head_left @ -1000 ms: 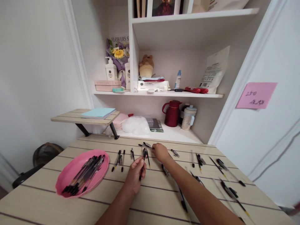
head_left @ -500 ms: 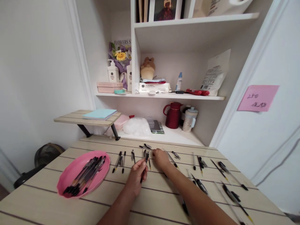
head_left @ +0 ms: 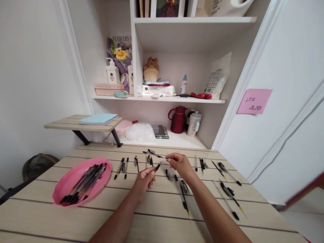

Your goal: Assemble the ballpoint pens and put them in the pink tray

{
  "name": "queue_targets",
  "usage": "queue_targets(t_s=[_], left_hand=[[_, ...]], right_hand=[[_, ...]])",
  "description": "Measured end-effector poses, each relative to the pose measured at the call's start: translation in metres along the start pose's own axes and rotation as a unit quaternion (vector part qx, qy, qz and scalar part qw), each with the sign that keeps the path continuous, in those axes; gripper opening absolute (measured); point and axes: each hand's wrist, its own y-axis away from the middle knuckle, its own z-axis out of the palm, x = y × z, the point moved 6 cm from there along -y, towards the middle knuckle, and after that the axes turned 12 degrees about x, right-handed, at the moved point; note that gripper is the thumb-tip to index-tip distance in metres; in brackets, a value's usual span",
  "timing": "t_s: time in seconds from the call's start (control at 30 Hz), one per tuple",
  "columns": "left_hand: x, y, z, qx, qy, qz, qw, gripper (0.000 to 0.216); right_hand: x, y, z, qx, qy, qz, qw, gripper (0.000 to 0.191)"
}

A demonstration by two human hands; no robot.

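My left hand (head_left: 144, 180) is closed around a black pen piece (head_left: 158, 166), its pointed tip aimed up and to the right. Close by, my right hand (head_left: 180, 165) pinches something small and pale at its fingertips, too tiny to make out. Several pen parts lie around both hands: black caps (head_left: 168, 174), clear barrels (head_left: 195, 162) and dark refills with yellow ends (head_left: 185, 199). A pink scalloped tray (head_left: 56, 194) stands left of my left hand, holding a heap of black pens (head_left: 84, 184).
Slatted wooden tabletop (head_left: 152, 219). A small raised stand (head_left: 58, 125) with blue paper (head_left: 98, 118) rises at the back left. Behind are white shelves (head_left: 162, 99), a plastic bag (head_left: 140, 132), a red jug (head_left: 178, 119) and a pale cup (head_left: 194, 124).
My right hand has lifted off the tabletop, fingertips now pinched beside my left hand. The pen piece in my left hand has tilted rightward, showing its tip. The view has shifted right.
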Motion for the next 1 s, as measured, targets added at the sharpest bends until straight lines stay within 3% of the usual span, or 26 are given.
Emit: queue_targets(t_s=[0.43, 1.0], left_hand=[[0.0, 0.003, 0.003, -0.018, -0.039, -0.003, 0.999, 0.049], [-0.009, -0.001, 0.004, -0.036, -0.064, 0.003, 0.997, 0.043]], right_hand=[[-0.014, 0.012, 0.005, -0.048, 0.078, -0.081, 0.992, 0.018], [-0.02, 0.015, 0.0, -0.083, 0.148, -0.124, 0.978, 0.027]])
